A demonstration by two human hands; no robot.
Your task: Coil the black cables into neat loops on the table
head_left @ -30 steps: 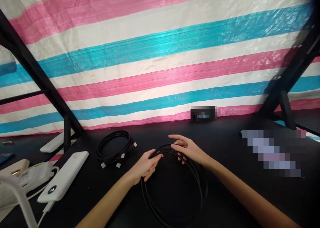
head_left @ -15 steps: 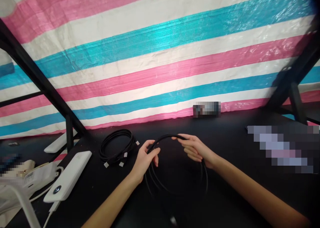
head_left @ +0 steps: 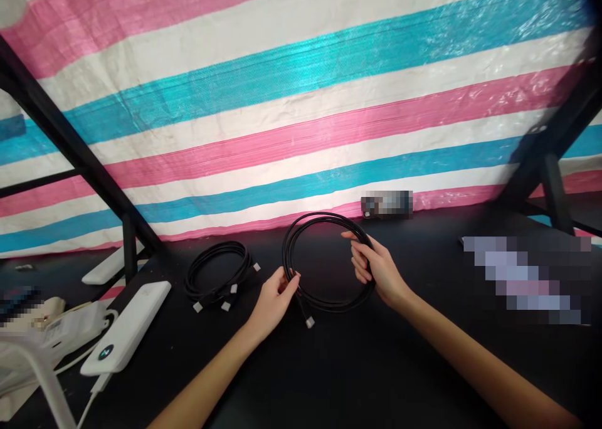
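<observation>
A black cable [head_left: 324,307] is wound into a round coil above the dark table, held between both hands. My left hand [head_left: 277,297] pinches the coil's lower left side, thumb on top. My right hand [head_left: 379,267] has its fingers wrapped round the right side. One light-coloured plug [head_left: 309,322] hangs from the lower left of the loop. To the left of my left hand, a second coil of black cable [head_left: 188,285] lies on the table, with several light-coloured plugs around its lower and right edge.
At left lie a white power bank [head_left: 129,328] with a white cord plugged in, and a white power strip [head_left: 70,332]. A blurred box [head_left: 388,204] stands at the back, and a pixelated flat item [head_left: 527,281] lies right. Black frame bars [head_left: 84,165] flank a striped sheet [head_left: 301,115].
The held coil has lifted and swung up from hanging low to a full open ring. My right hand has lowered slightly and turned along its right side.
</observation>
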